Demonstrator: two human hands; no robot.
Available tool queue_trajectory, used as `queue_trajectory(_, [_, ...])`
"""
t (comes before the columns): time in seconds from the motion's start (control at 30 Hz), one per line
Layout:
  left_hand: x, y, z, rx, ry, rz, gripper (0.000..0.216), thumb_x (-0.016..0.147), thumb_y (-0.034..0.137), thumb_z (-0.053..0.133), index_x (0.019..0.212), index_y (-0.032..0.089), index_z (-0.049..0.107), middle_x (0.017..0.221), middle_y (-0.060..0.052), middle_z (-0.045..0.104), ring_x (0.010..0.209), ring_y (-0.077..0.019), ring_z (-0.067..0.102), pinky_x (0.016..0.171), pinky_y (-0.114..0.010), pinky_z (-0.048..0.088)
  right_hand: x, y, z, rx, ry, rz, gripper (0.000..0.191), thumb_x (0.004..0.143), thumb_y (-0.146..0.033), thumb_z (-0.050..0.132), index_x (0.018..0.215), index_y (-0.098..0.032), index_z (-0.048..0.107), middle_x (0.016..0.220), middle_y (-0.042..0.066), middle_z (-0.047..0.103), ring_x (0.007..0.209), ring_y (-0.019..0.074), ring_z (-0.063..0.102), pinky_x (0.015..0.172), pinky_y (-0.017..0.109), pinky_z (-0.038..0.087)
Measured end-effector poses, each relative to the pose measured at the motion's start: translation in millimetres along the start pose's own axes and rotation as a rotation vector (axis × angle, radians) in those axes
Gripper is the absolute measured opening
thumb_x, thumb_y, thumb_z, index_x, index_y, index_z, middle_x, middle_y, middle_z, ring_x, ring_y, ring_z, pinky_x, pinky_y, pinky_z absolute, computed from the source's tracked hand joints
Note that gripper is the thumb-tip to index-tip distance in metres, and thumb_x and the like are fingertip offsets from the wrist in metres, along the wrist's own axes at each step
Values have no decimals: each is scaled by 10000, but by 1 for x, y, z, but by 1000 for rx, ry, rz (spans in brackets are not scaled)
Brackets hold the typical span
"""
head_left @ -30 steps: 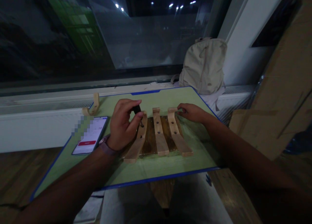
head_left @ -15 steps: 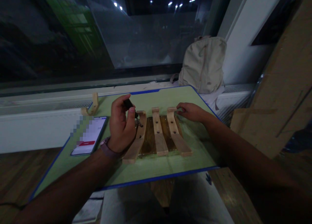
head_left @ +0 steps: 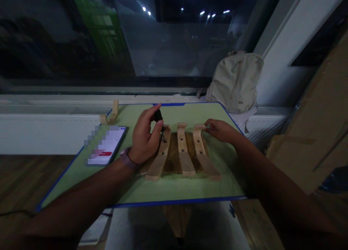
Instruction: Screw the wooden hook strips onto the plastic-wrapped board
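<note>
The left hand (head_left: 145,143) is pinching a black-handled screwdriver (head_left: 158,115) at the leftmost wooden bracket (head_left: 157,165) lying across the brown board (head_left: 174,150), while the right hand (head_left: 224,131) is curling fingers, grip unclear, at the rightmost wooden bracket (head_left: 209,165), presumably light, stiff, best held by its edges.

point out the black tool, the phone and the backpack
Tool (head_left: 158,115): head view, on its black handle
Phone (head_left: 109,145): head view, on its lit screen
Backpack (head_left: 234,83): head view, on the middle of its front
</note>
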State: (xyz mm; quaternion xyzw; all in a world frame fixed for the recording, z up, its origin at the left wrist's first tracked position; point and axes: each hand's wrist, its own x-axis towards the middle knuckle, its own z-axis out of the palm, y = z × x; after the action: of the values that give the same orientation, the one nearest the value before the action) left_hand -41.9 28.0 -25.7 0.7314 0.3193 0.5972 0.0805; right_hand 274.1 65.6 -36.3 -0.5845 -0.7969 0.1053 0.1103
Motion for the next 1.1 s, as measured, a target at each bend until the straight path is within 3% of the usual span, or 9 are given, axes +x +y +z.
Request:
queue_trajectory(0.17, [2, -2, 5, -52, 16, 40, 422, 984, 283, 571, 1403, 269, 525, 1189, -79, 651, 1037, -196, 637, 908, -363, 525, -10, -17, -21, 152, 224, -54, 261, 942, -355, 510, 1020, -179, 686, 776, 79, 698, 690, 226, 641, 648, 330, 479])
queue_trajectory(0.27, [5, 2, 7, -86, 29, 59, 395, 973, 273, 591, 1366, 254, 557, 1130, -74, 656, 966, -180, 635, 876, -345, 531, -27, -47, -43, 180, 299, -196, 255, 959, -379, 506, 1051, -223, 686, 869, 99, 716, 778, 251, 672, 678, 361, 525])
queue_trajectory(0.43, [9, 9, 5, -94, 14, 91, 346, 970, 242, 596, 1315, 242, 581, 1086, -74, 672, 946, -175, 625, 860, -334, 530, -68, -120, -77, 221, 78, -656, 262, 979, -347, 575, 1222, -348, 674, 1043, 92, 738, 980, 286, 692, 815, 429, 573])
queue_trajectory(0.53, [10, 10, 4, -71, 1, 109, 339, 972, 244, 596, 1310, 230, 581, 1037, -66, 666, 923, -170, 617, 836, -318, 527, -82, -155, -84, 158, -22, -783, 415, 977, -391, 604, 1392, -391, 601, 1178, 80, 731, 1117, 290, 667, 961, 470, 540])
queue_trajectory(0.63, [11, 10, 4, -64, 0, 114, 346, 971, 247, 600, 1317, 236, 577, 1043, -61, 670, 917, -168, 620, 836, -317, 529, -84, -176, -82, 79, -229, -865, 561, 944, -519, 640, 1476, -371, 537, 1367, 68, 680, 1248, 283, 618, 1046, 468, 507])
queue_trajectory(0.73, [11, 10, 4, -66, -2, 115, 355, 975, 252, 594, 1329, 249, 572, 1069, -63, 676, 919, -171, 627, 836, -321, 535, -81, -183, -74, 49, -319, -930, 555, 958, -563, 601, 1453, -315, 561, 1472, 76, 616, 1318, 255, 579, 1093, 444, 477])
queue_trajectory(0.9, [11, 10, 4, -65, 7, 124, 366, 974, 241, 590, 1340, 247, 576, 1060, -58, 680, 924, -174, 634, 839, -318, 535, -79, -182, -66, 86, -338, -970, 526, 974, -489, 609, 1449, -270, 548, 1494, 78, 598, 1370, 224, 543, 1146, 398, 419])
queue_trajectory(1.1, [12, 9, 4, -67, 5, 111, 369, 977, 240, 584, 1345, 239, 561, 1160, -78, 684, 1001, -180, 642, 885, -325, 533, -77, -176, -76, 95, -425, -969, 520, 982, -428, 627, 1454, -230, 536, 1445, 110, 629, 1388, 248, 526, 1171, 402, 382])
